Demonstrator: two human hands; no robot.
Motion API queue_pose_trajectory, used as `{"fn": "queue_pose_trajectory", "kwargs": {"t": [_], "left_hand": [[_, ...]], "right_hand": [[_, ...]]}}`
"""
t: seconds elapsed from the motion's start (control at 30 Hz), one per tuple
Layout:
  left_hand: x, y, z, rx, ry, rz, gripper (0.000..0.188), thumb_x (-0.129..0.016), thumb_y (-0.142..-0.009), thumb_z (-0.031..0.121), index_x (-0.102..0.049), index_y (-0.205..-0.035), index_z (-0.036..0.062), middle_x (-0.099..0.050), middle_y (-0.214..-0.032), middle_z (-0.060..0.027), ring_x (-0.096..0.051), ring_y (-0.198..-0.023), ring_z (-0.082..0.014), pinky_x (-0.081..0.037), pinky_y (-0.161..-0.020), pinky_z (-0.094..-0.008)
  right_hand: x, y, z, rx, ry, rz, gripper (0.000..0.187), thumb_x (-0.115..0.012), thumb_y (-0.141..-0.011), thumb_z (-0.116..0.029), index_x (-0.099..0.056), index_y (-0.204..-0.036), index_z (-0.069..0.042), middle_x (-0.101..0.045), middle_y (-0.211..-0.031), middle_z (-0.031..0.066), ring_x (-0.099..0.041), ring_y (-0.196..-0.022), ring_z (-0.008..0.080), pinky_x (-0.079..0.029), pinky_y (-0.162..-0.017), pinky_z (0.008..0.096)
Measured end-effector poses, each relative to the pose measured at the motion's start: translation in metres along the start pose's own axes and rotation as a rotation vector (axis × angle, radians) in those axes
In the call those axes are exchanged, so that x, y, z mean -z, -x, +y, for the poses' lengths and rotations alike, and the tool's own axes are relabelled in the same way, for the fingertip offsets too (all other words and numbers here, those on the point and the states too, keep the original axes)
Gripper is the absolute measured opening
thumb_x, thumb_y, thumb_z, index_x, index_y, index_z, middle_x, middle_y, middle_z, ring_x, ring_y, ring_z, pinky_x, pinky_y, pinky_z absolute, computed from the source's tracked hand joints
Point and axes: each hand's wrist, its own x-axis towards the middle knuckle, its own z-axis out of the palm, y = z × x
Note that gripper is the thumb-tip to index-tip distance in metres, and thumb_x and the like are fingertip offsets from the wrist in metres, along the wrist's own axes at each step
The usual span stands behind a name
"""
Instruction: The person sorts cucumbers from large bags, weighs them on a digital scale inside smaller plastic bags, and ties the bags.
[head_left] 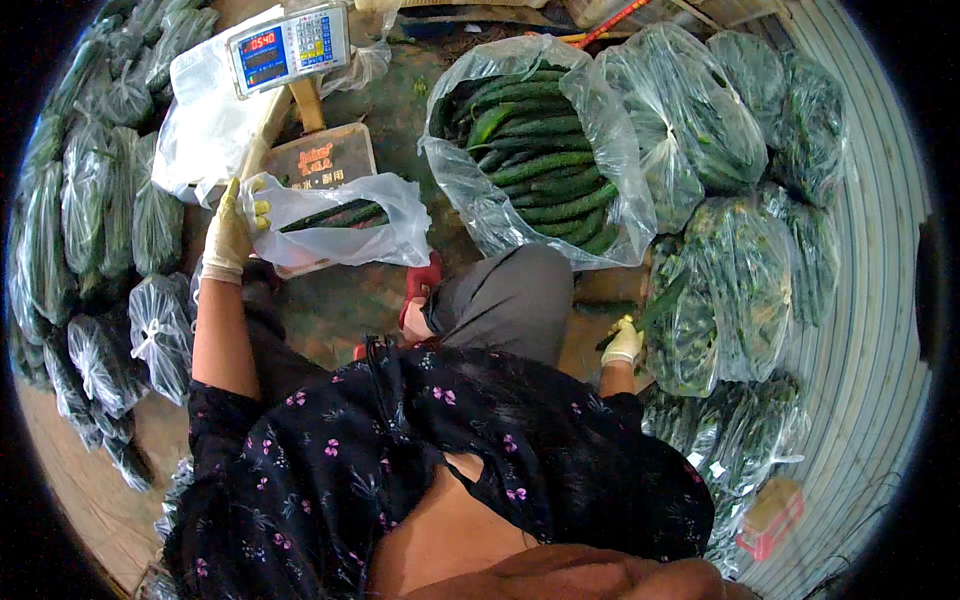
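Note:
My left hand (228, 245), in a pale glove with yellow fingertips, grips the open end of a white plastic bag (400, 236). Several dark green cucumbers (345, 214) show through the bag's opening. The bag lies on the platform of a scale (350, 146), whose lit display (265, 50) stands above it. Off to my right side, my right hand (622, 343), gloved alike, is closed around a long cucumber (664, 302) that slants up and away from it. The fingers partly hide its near end.
A large clear bag (440, 140) of stacked cucumbers stands open ahead, right of the scale. Tied full bags (690, 120) crowd the right side by a corrugated wall (870, 250). More filled bags (95, 200) line the left. A pink-edged box (770, 518) sits at the lower right.

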Motion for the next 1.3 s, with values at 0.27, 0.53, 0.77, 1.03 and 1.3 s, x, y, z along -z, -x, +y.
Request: {"fn": "queue_pose_trajectory", "kwargs": {"t": [0.27, 0.53, 0.77, 1.03, 1.3], "left_hand": [[0.013, -0.008, -0.003, -0.003, 0.000, 0.018, 0.042, -0.046, -0.089, 0.045, -0.059, -0.104, 0.0078, -0.059, -0.067, -0.0034, -0.052, -0.055, -0.0143, -0.043, -0.051, -0.0253], [0.012, -0.016, -0.008, -0.051, -0.031, 0.003, 0.044, -0.043, -0.090, 0.045, -0.059, -0.105, 0.0073, -0.058, -0.069, -0.0053, -0.052, -0.057, -0.0158, -0.043, -0.054, -0.0270], [0.008, -0.017, -0.003, 0.014, 0.018, -0.025, 0.043, -0.046, -0.089, 0.046, -0.060, -0.104, 0.0073, -0.057, -0.066, -0.0049, -0.053, -0.055, -0.0147, -0.042, -0.051, -0.0244], [0.005, 0.002, 0.003, -0.025, -0.020, 0.026, 0.043, -0.042, -0.091, 0.043, -0.058, -0.107, 0.0060, -0.057, -0.066, -0.0044, -0.050, -0.053, -0.0135, -0.041, -0.049, -0.0235], [0.007, 0.002, 0.005, 0.004, 0.031, -0.008, 0.041, -0.039, -0.093, 0.040, -0.058, -0.108, 0.0062, -0.057, -0.068, -0.0039, -0.051, -0.055, -0.0129, -0.041, -0.050, -0.0233]], "right_hand": [[-0.069, 0.000, -0.066, 0.765, 0.569, -0.270, 0.024, -0.060, -0.081, -0.005, -0.058, -0.104, 0.002, -0.060, -0.095, 0.0052, -0.055, -0.085, 0.0138, -0.044, -0.078, 0.0256], [-0.260, 0.026, -0.069, -0.202, 0.684, -0.554, 0.039, -0.069, -0.075, -0.037, -0.059, -0.089, -0.002, -0.061, -0.071, 0.0112, -0.060, -0.055, 0.0229, -0.050, -0.045, 0.0331], [-0.284, -0.002, -0.047, -0.309, 0.490, -0.432, 0.032, -0.067, -0.076, -0.031, -0.057, -0.096, -0.006, -0.059, -0.073, 0.0114, -0.056, -0.061, 0.0244, -0.051, -0.051, 0.0384], [-0.236, 0.073, -0.123, -0.256, -0.371, -1.028, 0.014, -0.063, -0.076, -0.010, -0.059, -0.090, -0.010, -0.062, -0.090, 0.0033, -0.059, -0.086, 0.0216, -0.044, -0.083, 0.0457], [-0.358, 0.039, -0.079, -0.529, 0.086, -0.617, 0.027, -0.055, -0.081, -0.028, -0.048, -0.079, -0.002, -0.053, -0.074, 0.0170, -0.054, -0.063, 0.0359, -0.047, -0.066, 0.0503]]}}
